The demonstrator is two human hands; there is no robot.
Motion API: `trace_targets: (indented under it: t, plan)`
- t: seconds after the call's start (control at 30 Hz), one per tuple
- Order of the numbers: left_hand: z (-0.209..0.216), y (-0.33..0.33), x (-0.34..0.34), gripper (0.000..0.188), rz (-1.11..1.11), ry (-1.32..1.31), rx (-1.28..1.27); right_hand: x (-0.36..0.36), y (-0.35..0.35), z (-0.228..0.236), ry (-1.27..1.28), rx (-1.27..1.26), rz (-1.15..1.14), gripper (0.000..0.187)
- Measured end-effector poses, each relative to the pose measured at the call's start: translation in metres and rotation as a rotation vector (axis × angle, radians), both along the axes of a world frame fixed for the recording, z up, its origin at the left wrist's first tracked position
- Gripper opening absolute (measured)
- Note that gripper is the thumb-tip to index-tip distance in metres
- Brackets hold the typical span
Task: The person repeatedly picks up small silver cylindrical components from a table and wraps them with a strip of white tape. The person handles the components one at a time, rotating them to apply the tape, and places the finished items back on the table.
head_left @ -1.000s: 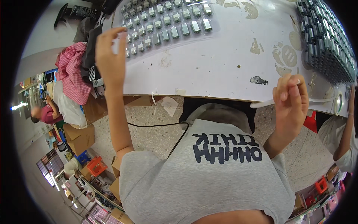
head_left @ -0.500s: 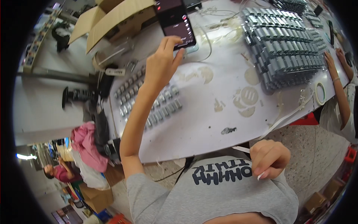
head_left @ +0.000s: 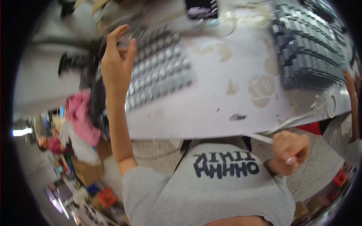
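Observation:
My left hand (head_left: 116, 67) is raised over the left side of the table, its index finger stretched and thumb apart, with nothing in it. It is nearest a set of small silver metal cylinders (head_left: 162, 77) standing in rows, partly behind my wrist. At the right, my right hand (head_left: 290, 150) is closed in front of the table edge around a narrow white strip (head_left: 260, 138). One end of the strip pokes out between the fingers, and the rest runs leftward from the hand. A dark-screened phone (head_left: 201, 9) lies at the far side of the table.
Stacked clear trays of grey metal cylinders (head_left: 313, 52) stand at the right. Beside them are a tape roll (head_left: 331, 105) and a co-worker's hand (head_left: 350, 83). Beyond the table's left side are a black device (head_left: 75, 63) and pink cloth (head_left: 81, 116). A cardboard box (head_left: 98, 5) shows at the top.
My left hand has left the phone and moved left and nearer, beside the cylinder rows. The view has shifted. My right hand still grips the white strip.

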State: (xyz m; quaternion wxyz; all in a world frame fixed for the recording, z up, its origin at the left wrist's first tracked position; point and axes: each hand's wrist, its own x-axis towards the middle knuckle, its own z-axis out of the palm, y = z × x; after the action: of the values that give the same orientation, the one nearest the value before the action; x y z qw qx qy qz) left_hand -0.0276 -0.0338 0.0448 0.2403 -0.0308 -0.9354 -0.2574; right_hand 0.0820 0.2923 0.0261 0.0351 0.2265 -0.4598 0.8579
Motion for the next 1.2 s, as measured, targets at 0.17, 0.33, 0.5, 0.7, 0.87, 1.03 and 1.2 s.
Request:
trace_targets:
  t: [0.17,0.33,0.5,0.7,0.87,1.03,1.2]
  plan:
    - [-0.025,-0.036,0.069,0.016,0.08,-0.327,-0.157,0.016,-0.015,-0.005,-0.103,0.011,-0.047,0.018]
    - [-0.052,-0.035,0.096,0.016,-0.006,-0.308,-0.31,0.03,-0.028,-0.004,-0.14,0.051,-0.052,0.021]
    - [-0.06,-0.029,0.106,0.022,-0.025,-0.304,-0.363,0.04,-0.029,-0.001,-0.186,0.09,-0.114,0.022]
    - [-0.055,-0.03,0.094,0.024,-0.088,-0.448,-0.158,0.042,-0.03,0.004,-0.254,0.135,-0.164,0.019]
    - [-0.044,-0.024,0.101,0.02,-0.11,-0.529,-0.088,0.038,-0.028,0.008,-0.329,0.163,-0.161,0.016]
    - [-0.035,-0.027,0.117,0.016,-0.088,-0.512,-0.259,0.034,-0.024,0.005,-0.372,0.085,-0.137,0.016]
    - [-0.02,-0.003,0.123,0.021,-0.093,-0.466,-0.076,0.029,-0.048,0.007,-0.239,0.105,0.026,0.01]
